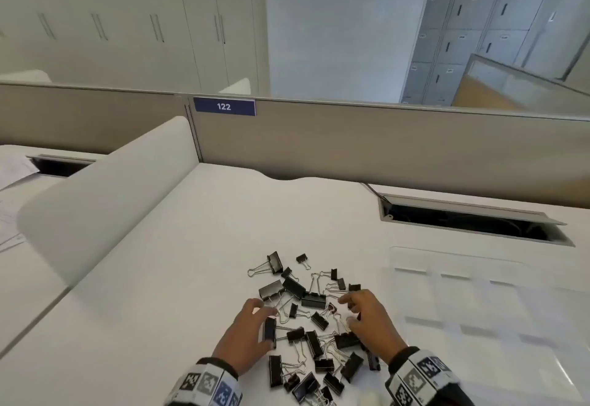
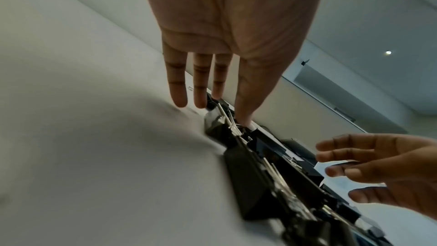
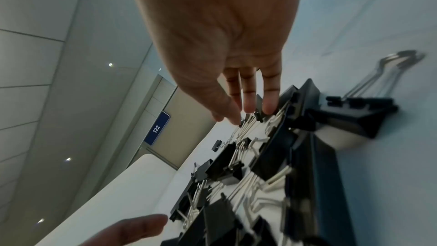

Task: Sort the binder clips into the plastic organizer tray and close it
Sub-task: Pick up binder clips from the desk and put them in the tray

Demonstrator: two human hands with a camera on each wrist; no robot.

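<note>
Clips: black metal binder clips with silver wire handles (image 1: 306, 319) lie loose in one scattered heap on the white desk top (image 1: 178, 265), in at least two sizes, broad ones and small ones mixed; some handles are folded flat, others stick out.
Clip count: about thirty in the head view; the heap overlaps itself too much for an exact number.
Left hand: the left hand (image 1: 247, 334) lies low at the heap's left edge, fingers nearly straight and spread; the fingertips (image 2: 201, 100) reach down among the nearest clips, and one broad black clip (image 1: 269, 330) sits just beside the thumb. It grips nothing.
Right hand: the right hand (image 1: 370, 319) hovers over the heap's right side, fingers loosely bent and apart, its fingertips (image 3: 269, 106) touching or almost touching the clips under them; I cannot tell which. Nothing is pinched.
Between the hands: most of the heap, with a few clips lying beyond the fingertips.
Tray: one clear plastic organizer tray (image 1: 479, 303) with divided compartments lies open to the right of the right hand; the clips are all outside it.
Tray count: one; the number of compartments is unclear through the transparent plastic.
Beyond: a beige partition wall (image 1: 383, 144) bearing a blue plate marked 122 (image 1: 224, 106).
</note>
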